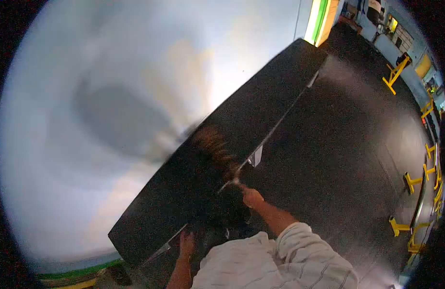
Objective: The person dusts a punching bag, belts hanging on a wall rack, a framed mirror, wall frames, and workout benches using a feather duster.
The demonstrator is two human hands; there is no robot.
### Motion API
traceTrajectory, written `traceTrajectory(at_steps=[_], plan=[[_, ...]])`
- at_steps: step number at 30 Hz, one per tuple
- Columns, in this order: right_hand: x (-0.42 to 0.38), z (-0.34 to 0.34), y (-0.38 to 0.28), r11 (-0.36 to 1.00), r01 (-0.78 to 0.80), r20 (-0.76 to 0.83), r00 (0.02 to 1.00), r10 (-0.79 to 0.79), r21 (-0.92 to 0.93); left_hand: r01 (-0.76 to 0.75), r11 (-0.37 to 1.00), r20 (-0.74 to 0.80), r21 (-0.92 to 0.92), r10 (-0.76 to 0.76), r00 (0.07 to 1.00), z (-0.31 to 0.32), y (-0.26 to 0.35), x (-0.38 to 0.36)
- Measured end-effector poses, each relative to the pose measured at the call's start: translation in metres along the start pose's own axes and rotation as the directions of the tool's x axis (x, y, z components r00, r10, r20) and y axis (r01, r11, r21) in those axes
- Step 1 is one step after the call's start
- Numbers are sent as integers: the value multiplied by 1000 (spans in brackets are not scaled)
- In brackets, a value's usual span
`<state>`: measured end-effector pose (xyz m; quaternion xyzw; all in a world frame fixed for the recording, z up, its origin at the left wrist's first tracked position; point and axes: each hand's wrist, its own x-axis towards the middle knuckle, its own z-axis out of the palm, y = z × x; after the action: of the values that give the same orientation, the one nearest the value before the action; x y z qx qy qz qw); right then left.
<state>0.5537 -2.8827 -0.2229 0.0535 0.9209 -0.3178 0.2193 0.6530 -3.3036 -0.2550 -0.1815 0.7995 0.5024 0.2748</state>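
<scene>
My right hand (254, 197) is closed around the handle of a brush (214, 147) with brown bristles, smeared by motion. The bristles lie over the long black bench top (155, 207) and point toward the pale wall. Lower down, my left hand (187, 243) is at the front edge of the same bench top, fingers stretched forward and nothing visible in them. A thin light strip runs along that edge, with a pale bracket (255, 156) just past the brush handle.
Behind the bench rises a white wall (111, 58) with a dark shadow on it. A green and yellow upright strip (321, 21) marks its far end. Dark floor (328, 159) spreads to the right, where several yellow stands (396, 74) line the far side.
</scene>
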Motion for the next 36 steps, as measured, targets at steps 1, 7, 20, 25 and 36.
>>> traceTrajectory(at_steps=[1, 7, 20, 25, 36], plan=[[-2, 0, 0, 1000, -16, 1, 1000, 16, 16, 9, 1000, 10, 7, -9, 1000, -1, 8, 4], [0, -14, -24, 938, -29, -126, 989, 77, 345, 111, 993, 132, 49, -117, 984, -1, 22, 7], [65, -139, 14, 980, -21, 422, 900, 105, -199, -146, 946, 478, 288, -11, 878, 43, 3, 116], [69, -150, 68, 918, -282, -71, 947, 313, 279, -749, 391, 572, 535, 484, 662, 80, 136, 209], [55, -150, 96, 872, -410, -90, 890, 446, 267, -495, 856, 384, 147, 412, 827, 99, 285, 222]])
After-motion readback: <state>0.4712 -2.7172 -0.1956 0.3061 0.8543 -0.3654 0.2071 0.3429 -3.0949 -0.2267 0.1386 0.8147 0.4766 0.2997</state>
